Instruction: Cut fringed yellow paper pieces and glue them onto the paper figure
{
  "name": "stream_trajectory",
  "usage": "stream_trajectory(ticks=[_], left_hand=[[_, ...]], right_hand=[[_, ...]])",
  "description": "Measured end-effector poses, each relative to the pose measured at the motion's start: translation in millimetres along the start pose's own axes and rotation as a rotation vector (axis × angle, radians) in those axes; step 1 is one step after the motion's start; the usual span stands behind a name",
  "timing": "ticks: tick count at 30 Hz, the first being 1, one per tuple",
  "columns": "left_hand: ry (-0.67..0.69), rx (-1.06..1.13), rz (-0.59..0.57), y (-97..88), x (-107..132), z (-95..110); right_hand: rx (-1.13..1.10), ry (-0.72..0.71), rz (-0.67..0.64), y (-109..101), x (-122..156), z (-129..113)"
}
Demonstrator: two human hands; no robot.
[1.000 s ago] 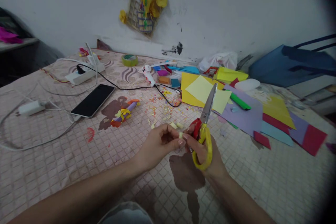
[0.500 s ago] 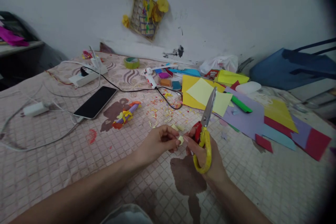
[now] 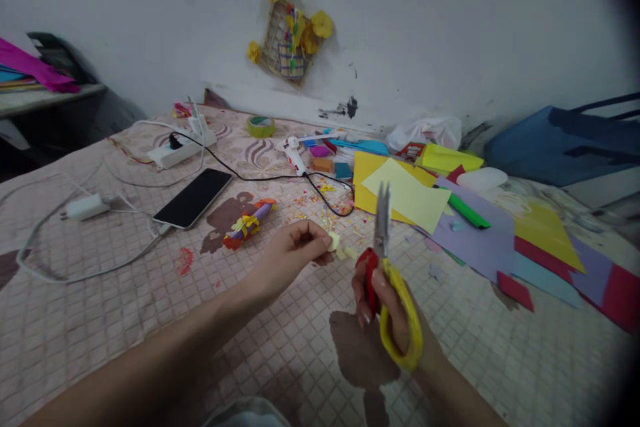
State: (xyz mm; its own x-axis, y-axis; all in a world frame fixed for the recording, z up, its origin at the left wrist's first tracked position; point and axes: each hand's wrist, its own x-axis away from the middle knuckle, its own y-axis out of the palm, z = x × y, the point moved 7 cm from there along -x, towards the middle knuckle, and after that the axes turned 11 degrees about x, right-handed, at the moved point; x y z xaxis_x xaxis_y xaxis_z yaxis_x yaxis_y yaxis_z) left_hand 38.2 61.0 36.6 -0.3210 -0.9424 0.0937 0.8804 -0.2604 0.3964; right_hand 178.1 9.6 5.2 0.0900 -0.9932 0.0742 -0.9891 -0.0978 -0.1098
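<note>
At the far left of the tablecloth (image 3: 100, 320) lies a white charger (image 3: 86, 205), with pale cords looping around it. Next comes a white power strip (image 3: 181, 152) with plugs in it, and nearer the person a dark-screened phone (image 3: 194, 199), lying flat with a cord at its near end. Then there is a purple roll (image 3: 250, 223) trimmed with yellow and orange, and behind it a roll of tape (image 3: 261, 127).

The left hand (image 3: 295, 250) pinches a small pale yellow piece (image 3: 334, 241) between thumb and fingers, just above the table. Little scraps (image 3: 349, 252) lie beside it, and a white glue gun (image 3: 296, 159) rests farther back.

The right hand (image 3: 387, 300) is closed around the red and yellow handles of the scissors (image 3: 382, 227); the blades point up and away, slightly parted at the tips, well apart from the piece.

Farther right, a pale yellow sheet (image 3: 407, 193) overlaps a darker yellow sheet (image 3: 365, 177), next to a purple sheet (image 3: 483, 240). A blue bag (image 3: 555, 150) stands at the far right.
</note>
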Motion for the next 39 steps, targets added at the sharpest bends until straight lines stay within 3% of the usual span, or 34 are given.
stream_trajectory(ticks=[3, 8, 16, 39], left_hand=[[0.049, 0.051, 0.06, -7.3, -1.2, 9.5], [0.141, 0.088, 0.098, -12.3, -2.2, 18.0], [0.167, 0.098, 0.085, -12.8, -2.5, 19.4], [0.158, 0.109, 0.085, -11.8, -2.2, 15.7]], right_hand=[[0.108, -0.012, -0.133, 13.1, 6.3, -1.3], [0.238, 0.001, -0.213, 21.6, 10.6, -7.2], [0.405, 0.034, -0.205, 20.9, 8.4, -6.7], [0.466, 0.064, -0.163, 15.7, 8.3, -8.8]])
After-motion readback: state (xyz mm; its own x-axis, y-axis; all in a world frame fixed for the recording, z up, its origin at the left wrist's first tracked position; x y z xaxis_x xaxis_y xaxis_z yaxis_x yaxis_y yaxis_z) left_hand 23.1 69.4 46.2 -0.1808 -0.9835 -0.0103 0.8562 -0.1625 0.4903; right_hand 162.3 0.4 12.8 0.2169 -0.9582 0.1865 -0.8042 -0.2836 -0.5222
